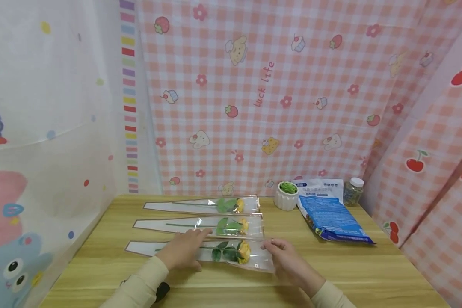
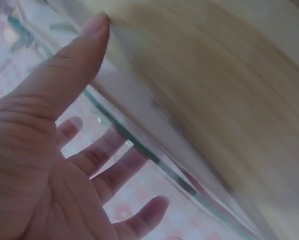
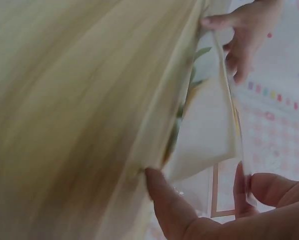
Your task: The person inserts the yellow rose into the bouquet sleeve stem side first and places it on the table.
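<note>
Three clear flower sleeves with thin borders lie in a row on the table, each with one yellow rose inside. At the nearest sleeve point(image 1: 261, 259), my right hand point(image 1: 290, 263) pinches the wide end's edge between fingertips. The right wrist view shows that sleeve's mouth point(image 3: 204, 125) standing apart. Its yellow rose point(image 1: 244, 251) lies with green leaves and stem toward the left. My left hand point(image 1: 185, 250) rests across the stem part of this sleeve, thumb and fingers spread and loosely bent. Behind it lie the middle sleeve point(image 1: 142, 224) and the far sleeve point(image 1: 154, 206).
At the back right stand a white ribbed pot point(image 1: 286, 201) with a green plant, a white pouch point(image 1: 323, 187) and a lidded jar point(image 1: 353, 194). A blue packet point(image 1: 333, 218) lies before them. Patterned cloths hang behind and at both sides of the wooden table point(image 1: 331, 265).
</note>
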Tool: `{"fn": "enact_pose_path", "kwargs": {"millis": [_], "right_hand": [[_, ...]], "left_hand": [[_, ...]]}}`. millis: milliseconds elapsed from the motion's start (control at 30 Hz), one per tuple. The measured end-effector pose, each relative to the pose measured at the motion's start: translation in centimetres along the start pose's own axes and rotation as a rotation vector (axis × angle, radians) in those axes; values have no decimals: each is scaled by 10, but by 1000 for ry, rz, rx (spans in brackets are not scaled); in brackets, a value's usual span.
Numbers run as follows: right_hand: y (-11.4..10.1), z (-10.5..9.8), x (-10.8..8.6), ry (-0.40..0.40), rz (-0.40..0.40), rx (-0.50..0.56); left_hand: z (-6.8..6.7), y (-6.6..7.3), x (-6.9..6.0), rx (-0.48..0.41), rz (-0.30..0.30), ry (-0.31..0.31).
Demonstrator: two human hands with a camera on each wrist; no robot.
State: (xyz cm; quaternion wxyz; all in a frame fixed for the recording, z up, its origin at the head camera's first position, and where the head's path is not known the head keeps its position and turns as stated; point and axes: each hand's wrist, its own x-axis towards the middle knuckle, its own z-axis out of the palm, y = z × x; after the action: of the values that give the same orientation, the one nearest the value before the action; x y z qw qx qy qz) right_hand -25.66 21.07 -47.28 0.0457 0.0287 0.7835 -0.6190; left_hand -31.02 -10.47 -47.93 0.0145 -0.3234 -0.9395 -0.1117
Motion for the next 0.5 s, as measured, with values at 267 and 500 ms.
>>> {"fn": "enact_pose_path", "kwargs": {"millis": [267, 500], "right_hand": [[13, -13, 12, -105, -1, 26], [17, -10, 14, -35, 4, 7]], "left_hand": [[-8, -39, -23, -60, -24, -35], [-15, -52, -36, -28, -12, -33]]}}
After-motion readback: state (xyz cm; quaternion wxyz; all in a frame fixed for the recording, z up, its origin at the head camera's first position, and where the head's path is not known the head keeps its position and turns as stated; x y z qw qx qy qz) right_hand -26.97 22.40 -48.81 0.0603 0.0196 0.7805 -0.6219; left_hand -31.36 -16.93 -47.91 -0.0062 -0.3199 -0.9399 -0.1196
